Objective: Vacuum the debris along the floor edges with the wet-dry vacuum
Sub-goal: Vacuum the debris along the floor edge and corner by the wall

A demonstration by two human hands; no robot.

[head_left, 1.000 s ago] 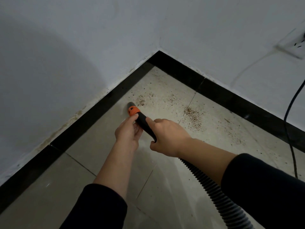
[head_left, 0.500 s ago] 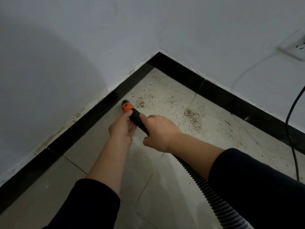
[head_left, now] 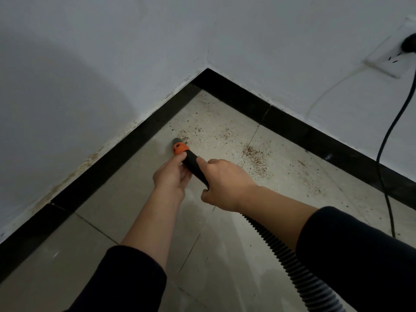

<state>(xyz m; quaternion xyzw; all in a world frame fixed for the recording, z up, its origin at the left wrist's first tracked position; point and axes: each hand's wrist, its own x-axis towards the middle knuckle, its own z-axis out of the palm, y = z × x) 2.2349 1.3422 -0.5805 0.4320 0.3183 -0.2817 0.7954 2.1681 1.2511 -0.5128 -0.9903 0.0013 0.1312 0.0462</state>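
Observation:
A black vacuum nozzle (head_left: 191,164) with an orange collar (head_left: 179,148) points at the floor near the left black skirting. My left hand (head_left: 171,176) grips it just behind the collar, and my right hand (head_left: 225,183) holds it further back. The ribbed grey hose (head_left: 281,251) runs from under my right wrist to the lower right. Brown debris (head_left: 256,159) lies scattered on the beige tiles toward the corner, with a small patch (head_left: 184,135) right at the nozzle tip.
Two white walls meet at a corner (head_left: 208,68), edged by black skirting (head_left: 126,143). A wall socket (head_left: 391,57) at the upper right holds a black plug, and its black cord (head_left: 382,158) hangs down to the floor on the right.
Nozzle and both hands stay close to the left skirting, the tip now touching the near debris patch. The view has shifted so that the plug in the socket shows.

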